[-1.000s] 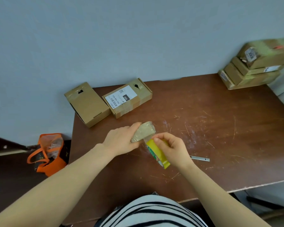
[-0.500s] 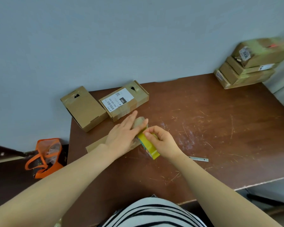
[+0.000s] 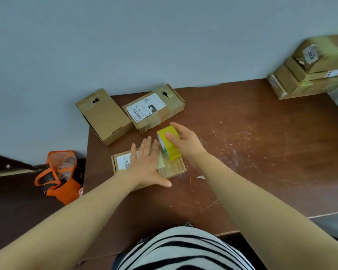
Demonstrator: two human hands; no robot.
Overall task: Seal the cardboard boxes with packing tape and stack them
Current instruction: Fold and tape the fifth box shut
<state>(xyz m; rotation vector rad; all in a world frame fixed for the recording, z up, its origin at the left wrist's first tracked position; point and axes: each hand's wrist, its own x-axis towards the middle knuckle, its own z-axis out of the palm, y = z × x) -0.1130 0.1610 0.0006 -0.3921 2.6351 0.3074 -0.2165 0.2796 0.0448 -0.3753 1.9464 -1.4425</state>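
Sealing step: the left hand (image 3: 144, 164), fingers straight, presses flat on the box (image 3: 173, 169); the right hand (image 3: 185, 143) grips the tape roll (image 3: 169, 142) at that box's far edge. Next probably comes pulling the roll across, then cutting.

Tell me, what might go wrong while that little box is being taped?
The left hand only presses flat on the box; a pull on the yellow tape roll in the right hand might drag it askew.
The pulled-out tape near the left fingers could stick to them.
The plain box at the far left corner of the table overhangs the edge; a bump might tip it off.
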